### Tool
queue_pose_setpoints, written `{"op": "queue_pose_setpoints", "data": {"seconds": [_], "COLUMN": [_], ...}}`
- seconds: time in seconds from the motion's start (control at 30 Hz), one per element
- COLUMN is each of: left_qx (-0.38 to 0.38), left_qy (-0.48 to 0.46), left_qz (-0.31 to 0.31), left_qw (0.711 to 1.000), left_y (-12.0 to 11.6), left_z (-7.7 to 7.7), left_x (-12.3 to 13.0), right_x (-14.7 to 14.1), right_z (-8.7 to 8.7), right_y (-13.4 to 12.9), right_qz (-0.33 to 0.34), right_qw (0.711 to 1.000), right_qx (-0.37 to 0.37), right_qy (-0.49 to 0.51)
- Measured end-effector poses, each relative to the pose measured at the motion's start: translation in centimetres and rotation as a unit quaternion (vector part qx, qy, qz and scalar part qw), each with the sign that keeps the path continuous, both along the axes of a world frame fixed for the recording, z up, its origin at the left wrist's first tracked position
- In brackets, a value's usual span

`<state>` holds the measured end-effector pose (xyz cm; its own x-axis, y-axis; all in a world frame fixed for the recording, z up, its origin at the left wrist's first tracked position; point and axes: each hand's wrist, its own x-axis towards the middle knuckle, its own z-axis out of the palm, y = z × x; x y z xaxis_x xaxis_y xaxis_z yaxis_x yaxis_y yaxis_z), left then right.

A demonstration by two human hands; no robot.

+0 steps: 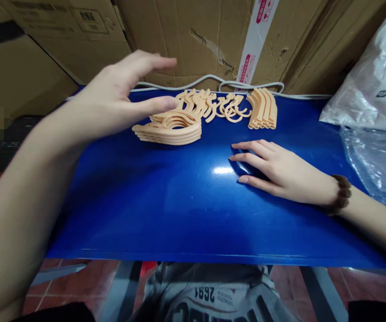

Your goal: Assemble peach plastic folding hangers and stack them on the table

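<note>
My left hand (130,91) hovers over the back left of the table, thumb and fingers apart, with nothing in it. Just right of and below its fingers lies a stack of peach plastic curved pieces (169,134), like hanger parts. Behind that stack is a row of small peach curved pieces (197,102). Several peach hooks (231,107) lie loosely to their right, followed by a group of peach curved tubes (263,109) lined up side by side. My right hand (269,167) rests on the blue tabletop, fingers spread and empty, a dark bracelet on its wrist.
The blue table (166,214) ends at a straight front edge near my lap. Cardboard boxes (186,40) stand along its back, with a white cable (206,79) before them. Clear plastic bags (370,85) take up the right side.
</note>
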<state>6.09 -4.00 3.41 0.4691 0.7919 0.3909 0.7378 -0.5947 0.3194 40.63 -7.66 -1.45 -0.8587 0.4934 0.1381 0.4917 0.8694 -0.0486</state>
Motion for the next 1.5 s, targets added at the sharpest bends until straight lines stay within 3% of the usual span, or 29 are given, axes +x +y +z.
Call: {"op": "queue_pose_setpoints", "data": {"seconds": [0.07,0.17,0.3,0.4,0.7,0.93,1.13,1.37,1.5], "left_qx": [0.05,0.052,0.012,0.001,0.019,0.022,0.015,0.005,-0.004], "left_qy": [0.005,0.08,0.155,0.159,0.171,0.174,0.182,0.189,0.194], "left_qz": [-0.072,-0.149,-0.15,-0.154,-0.166,-0.165,-0.164,-0.156,-0.153], "left_qw": [0.996,0.984,0.976,0.975,0.971,0.971,0.969,0.969,0.969], "left_y": [-1.4,-3.3,-4.6,-4.6,-4.4,-4.4,-4.5,-4.5,-4.5], "left_z": [-0.6,-2.6,-5.6,-6.7,-6.7,-6.8,-6.6,-6.6,-6.6], "left_x": [2.3,5.6,8.0,8.3,8.1,8.1,8.2,8.3,8.4], "right_x": [0.2,0.7,1.2,1.3,1.7,2.9,3.7,4.1,2.8], "right_z": [0.2,0.9,1.7,1.9,2.1,2.8,2.5,1.7,1.8], "right_y": [0.1,0.4,0.8,0.8,1.2,2.4,3.6,4.5,4.4], "right_qz": [0.0,-0.027,-0.07,-0.067,-0.068,-0.203,-0.26,-0.213,-0.194], "right_qw": [1.0,0.999,0.996,0.996,0.996,0.963,0.949,0.962,0.967], "right_qx": [0.004,0.026,0.044,0.047,0.062,0.162,0.165,0.163,0.156], "right_qy": [-0.008,-0.018,-0.03,-0.035,-0.02,0.076,0.07,0.046,0.051]}}
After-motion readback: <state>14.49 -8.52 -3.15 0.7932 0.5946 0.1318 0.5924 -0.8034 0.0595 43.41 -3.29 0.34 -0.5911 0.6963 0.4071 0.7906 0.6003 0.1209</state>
